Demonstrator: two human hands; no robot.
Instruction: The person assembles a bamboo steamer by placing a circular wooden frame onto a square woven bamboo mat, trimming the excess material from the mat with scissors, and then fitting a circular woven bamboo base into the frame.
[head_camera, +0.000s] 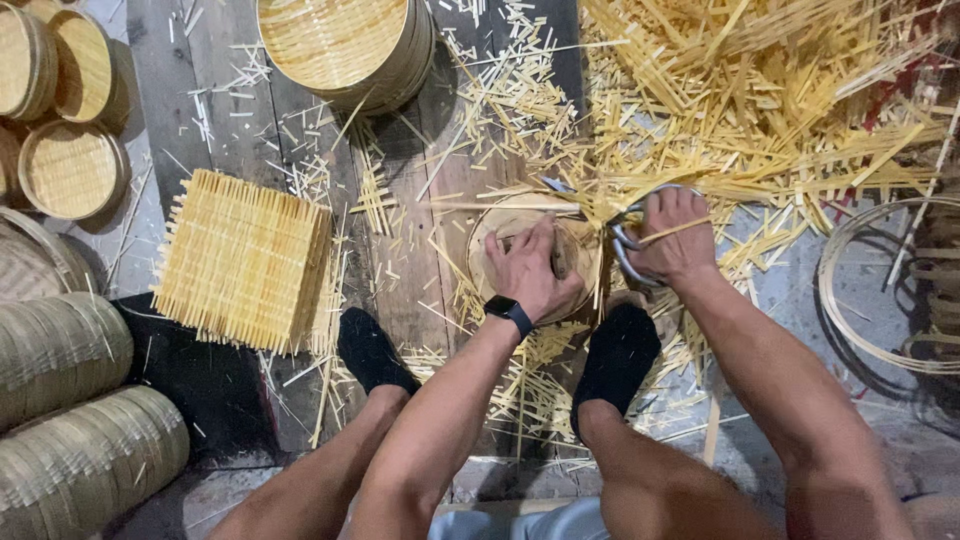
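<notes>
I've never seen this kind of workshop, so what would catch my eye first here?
The big heap of yellow bamboo strips at upper right. Below it, at centre, the left hand presses a round woven disc while the right hand grips large shears. A stack of square woven mats lies left.

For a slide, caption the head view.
Left hand presses a round bamboo tray while right hand works shears at its edge, amid strip offcuts.
</notes>
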